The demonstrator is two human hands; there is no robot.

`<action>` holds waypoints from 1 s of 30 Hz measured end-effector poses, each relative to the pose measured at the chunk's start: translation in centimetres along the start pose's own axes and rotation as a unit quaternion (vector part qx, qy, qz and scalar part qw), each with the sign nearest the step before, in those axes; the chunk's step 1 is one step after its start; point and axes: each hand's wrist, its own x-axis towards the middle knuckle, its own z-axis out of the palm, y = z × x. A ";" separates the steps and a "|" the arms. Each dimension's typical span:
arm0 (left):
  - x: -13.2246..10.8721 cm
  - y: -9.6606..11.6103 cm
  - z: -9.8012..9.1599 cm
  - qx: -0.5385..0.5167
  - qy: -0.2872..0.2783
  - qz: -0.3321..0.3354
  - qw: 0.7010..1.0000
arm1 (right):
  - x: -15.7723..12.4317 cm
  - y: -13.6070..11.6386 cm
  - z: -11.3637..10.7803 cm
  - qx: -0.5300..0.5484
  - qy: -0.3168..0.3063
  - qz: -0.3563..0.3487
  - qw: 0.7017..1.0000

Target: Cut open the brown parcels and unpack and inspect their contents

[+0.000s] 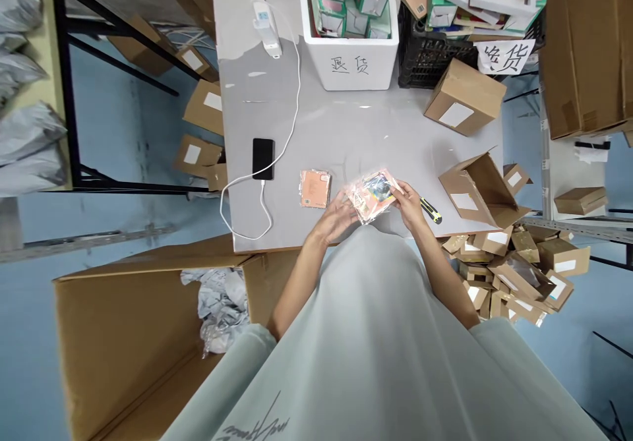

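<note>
One plastic-wrapped packet was held low over the counter, between two hands. The right hand pinched its right side with fingers closed; the left hand was half open at its left side, and I could not tell its grip. Around were one wrapped orange square, one utility knife, one black phone.
</note>
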 end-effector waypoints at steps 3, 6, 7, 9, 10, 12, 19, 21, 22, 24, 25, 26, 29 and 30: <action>1.0 -0.3 0.6 0.020 0.090 0.041 0.995 | -1.0 -0.1 -1.2 0.012 0.007 0.010 1.000; 2.3 -0.2 1.2 0.010 0.210 0.055 0.976 | -1.7 -0.1 -2.6 -0.001 -0.006 0.033 0.999; 2.7 -0.1 1.4 -0.002 0.233 0.055 0.971 | -1.7 -0.1 -3.1 -0.002 -0.013 0.039 0.999; 3.2 0.1 1.8 -0.032 0.246 0.054 0.967 | -1.7 -0.2 -3.9 0.006 -0.027 0.047 0.999; 3.4 0.2 2.0 -0.045 0.245 0.057 0.967 | -1.6 -0.3 -4.2 0.013 -0.031 0.048 0.998; 3.4 0.3 2.6 -0.061 0.242 0.065 0.966 | -1.4 -0.5 -4.7 0.024 -0.030 0.047 0.998; 2.4 0.6 3.5 -0.010 0.255 0.070 0.964 | -0.5 -1.7 -5.2 0.012 -0.017 0.022 1.000; 1.8 0.8 3.3 0.011 0.258 0.070 0.964 | -0.4 -2.1 -5.4 0.003 -0.012 0.015 1.000; 1.5 1.0 3.1 0.021 0.257 0.071 0.963 | -0.3 -2.3 -5.5 -0.003 -0.010 0.012 1.000; 0.9 1.2 2.7 0.044 0.256 0.075 0.963 | -0.3 -2.8 -5.7 -0.021 -0.004 0.003 1.000; 0.6 1.3 2.5 0.057 0.257 0.078 0.962 | -0.2 -3.1 -5.8 -0.030 -0.001 -0.004 1.000; 0.3 1.4 2.3 0.069 0.260 0.082 0.960 | -0.3 -3.4 -5.9 -0.038 0.000 -0.012 0.999; -0.1 1.3 1.8 0.113 0.271 0.101 0.951 | -0.5 -4.1 -6.1 -0.057 -0.007 -0.036 0.998; -0.2 1.2 1.7 0.130 0.273 0.108 0.947 | -0.6 -4.3 -6.1 -0.061 -0.011 -0.043 0.997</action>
